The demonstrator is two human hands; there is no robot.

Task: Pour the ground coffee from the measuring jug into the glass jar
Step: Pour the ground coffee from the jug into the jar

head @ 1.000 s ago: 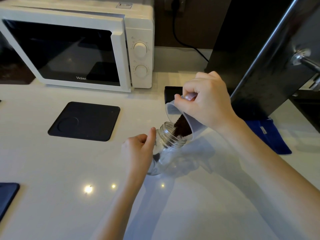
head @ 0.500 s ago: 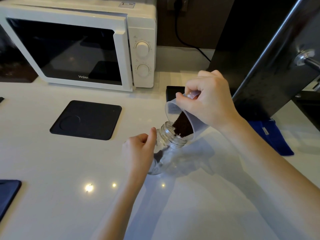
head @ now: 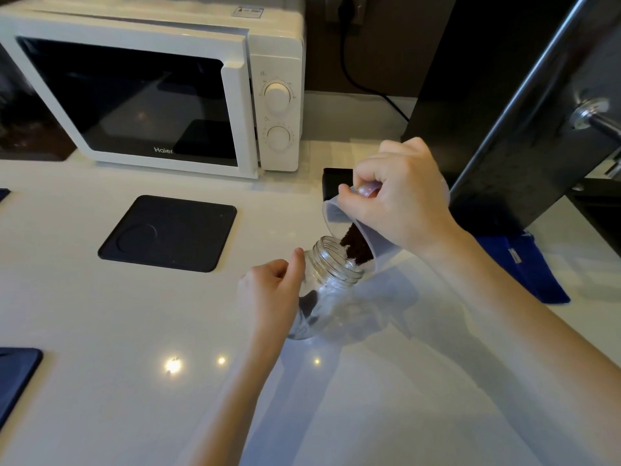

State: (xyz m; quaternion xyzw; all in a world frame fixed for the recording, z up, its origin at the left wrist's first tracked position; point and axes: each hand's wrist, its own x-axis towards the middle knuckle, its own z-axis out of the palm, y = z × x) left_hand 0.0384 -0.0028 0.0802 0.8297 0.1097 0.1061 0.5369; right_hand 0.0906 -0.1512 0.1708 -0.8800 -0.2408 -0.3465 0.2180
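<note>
Ground coffee (head: 357,248) slides from the tipped measuring jug (head: 339,215) in my right hand (head: 403,200) into the glass jar (head: 331,284) at frame centre. My left hand (head: 274,292) wraps the jar. Microwave (head: 161,85) upper left, black mat (head: 168,233) left, blue cloth (head: 524,264) right, on the white tabletop (head: 100,331).

jar (head: 331,284): clear glass | jug (head: 339,215): translucent plastic | counter (head: 100,331): glossy

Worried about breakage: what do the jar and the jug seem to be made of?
The jar looks like clear glass: glossy, threaded neck, contents visible through it. The measuring jug seems translucent, slightly frosted plastic, thin-walled; dark coffee shows through it.
</note>
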